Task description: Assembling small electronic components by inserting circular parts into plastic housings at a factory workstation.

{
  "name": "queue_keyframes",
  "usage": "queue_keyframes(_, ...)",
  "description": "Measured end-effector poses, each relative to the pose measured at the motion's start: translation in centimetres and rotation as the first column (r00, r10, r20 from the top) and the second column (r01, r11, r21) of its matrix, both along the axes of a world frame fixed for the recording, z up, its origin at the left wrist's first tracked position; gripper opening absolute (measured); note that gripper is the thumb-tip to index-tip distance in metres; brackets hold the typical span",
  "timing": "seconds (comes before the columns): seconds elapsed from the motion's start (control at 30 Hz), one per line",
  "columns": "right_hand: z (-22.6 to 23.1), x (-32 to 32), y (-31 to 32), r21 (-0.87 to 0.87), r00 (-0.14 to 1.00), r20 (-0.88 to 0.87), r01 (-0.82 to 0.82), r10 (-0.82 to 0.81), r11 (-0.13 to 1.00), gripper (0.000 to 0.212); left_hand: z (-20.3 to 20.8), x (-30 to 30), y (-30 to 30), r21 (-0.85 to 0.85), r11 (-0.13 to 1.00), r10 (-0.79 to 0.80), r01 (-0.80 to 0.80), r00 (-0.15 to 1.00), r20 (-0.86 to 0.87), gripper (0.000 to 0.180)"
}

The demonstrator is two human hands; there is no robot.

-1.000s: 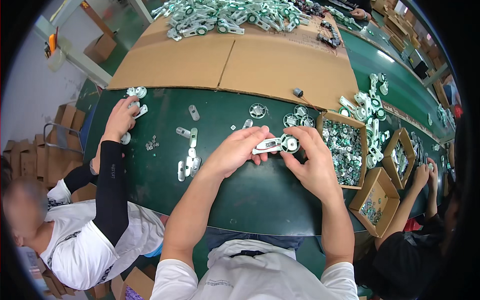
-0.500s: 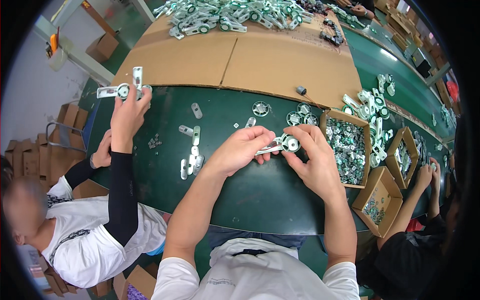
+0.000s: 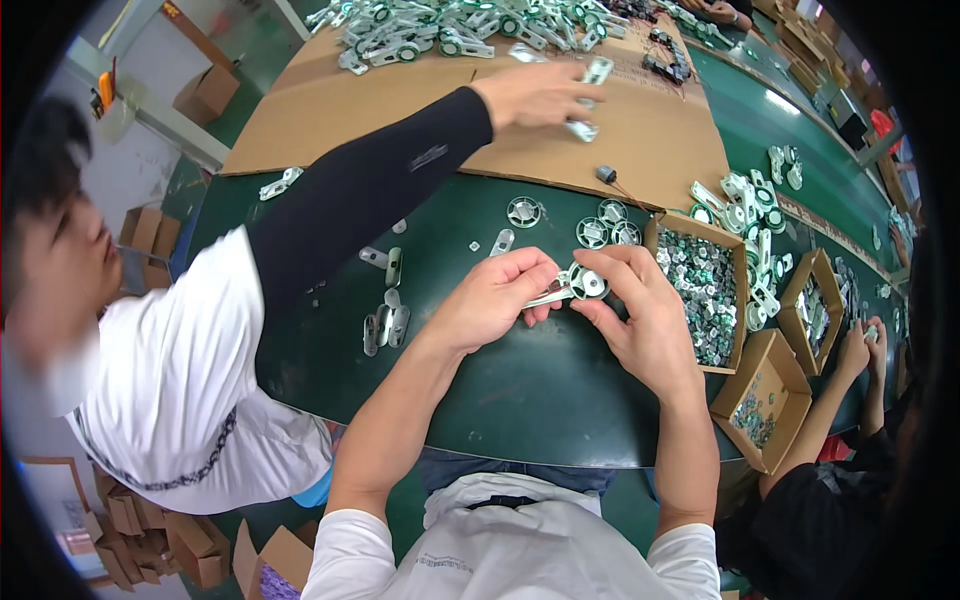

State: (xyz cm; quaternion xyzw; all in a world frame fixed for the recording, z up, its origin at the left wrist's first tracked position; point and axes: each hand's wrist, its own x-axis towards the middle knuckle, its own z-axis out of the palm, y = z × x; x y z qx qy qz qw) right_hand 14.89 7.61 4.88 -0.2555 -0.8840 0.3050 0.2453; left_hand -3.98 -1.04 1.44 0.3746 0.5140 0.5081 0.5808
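Observation:
Over the dark green table, both hands hold one long white plastic part with a round, wheel-like end [image 3: 590,284]. My left hand [image 3: 500,295] pinches its narrow end, and the fingers cover much of it. Around the round end, the thumb and fingers of my right hand [image 3: 640,315] are closed. Beyond my hands lie several spoked rings [image 3: 523,212] and a small oval grey cover [image 3: 502,242]. More such covers [image 3: 394,267] rest left of my left forearm.
A co-worker's black-sleeved arm [image 3: 375,170] reaches from the left over the cardboard sheet [image 3: 640,160], white part in hand. Assembled parts [image 3: 450,35] pile up at the back. To my right stand cardboard trays [image 3: 742,300] of small pieces; another person's hands [image 3: 862,350] work beyond.
The co-worker on the left has leaned in and swung an arm across the cardboard, carrying a white part. My hands keep their grip on the part, nearly unmoved.

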Motion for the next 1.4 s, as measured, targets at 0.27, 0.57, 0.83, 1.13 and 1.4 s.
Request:
queue_keyframes(0.27,0.0,0.5,0.9,0.077,0.997,-0.019,-0.079,0.081,0.994,0.043,-0.4,0.4,-0.1,-0.044,0.999,-0.015,0.019,0.996,0.089,0.024)
queue_keyframes(0.57,-0.3,0.1,0.8,0.063,0.994,-0.047,-0.098,0.101,0.993,0.042,-0.5,0.2,-0.1,-0.015,0.999,-0.047,0.046,0.998,-0.042,0.028)
queue_keyframes(0.83,-1.0,-0.1,1.5,0.178,0.992,-0.123,-0.005,0.028,0.984,0.038,-0.3,0.2,0.2,-0.134,0.987,0.1,-0.088,0.991,0.086,0.031)
queue_keyframes(1.13,-0.2,0.1,1.2,0.005,0.976,-0.202,0.086,-0.083,0.996,0.036,-0.3,0.8,-0.1,0.213,0.942,0.292,-0.258,0.944,-0.15,0.019)
queue_keyframes(1.4,-0.4,0.2,0.8,0.084,0.963,-0.259,0.093,-0.068,0.992,0.033,-0.3,1.2,-0.1,0.508,0.807,0.458,-0.302,0.862,-0.217,0.025)
